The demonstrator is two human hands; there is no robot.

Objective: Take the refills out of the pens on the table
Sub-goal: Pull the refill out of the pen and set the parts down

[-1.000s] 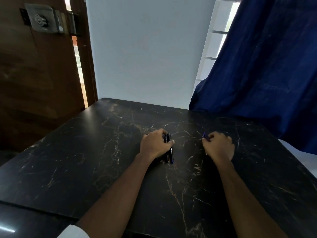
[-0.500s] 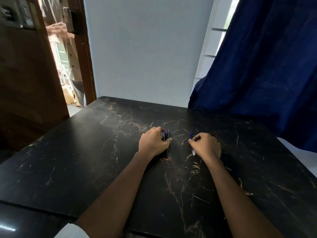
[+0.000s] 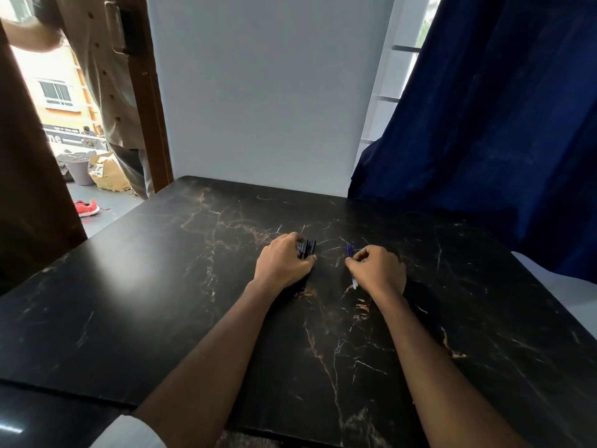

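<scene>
On the black marble table [image 3: 161, 302] my left hand [image 3: 282, 261] rests over a small bunch of dark pens [image 3: 307, 248], fingers curled around them; only their far ends stick out past my fingers. To the right, my right hand [image 3: 378, 270] is closed on a thin blue pen [image 3: 349, 250], whose blue tip points away from me and whose pale end shows below my fist. Both hands lie on the table top, a short gap between them.
A dark blue curtain [image 3: 484, 124] hangs over the table's far right corner. At the left the brown door [image 3: 26, 189] stands open and a person [image 3: 106, 76] stands in the doorway. A white wall [image 3: 258, 92] runs behind the table.
The door at the left has swung open, revealing a person in the doorway. My right hand slid left, closer to my left hand. My left hand kept its hold on the pens.
</scene>
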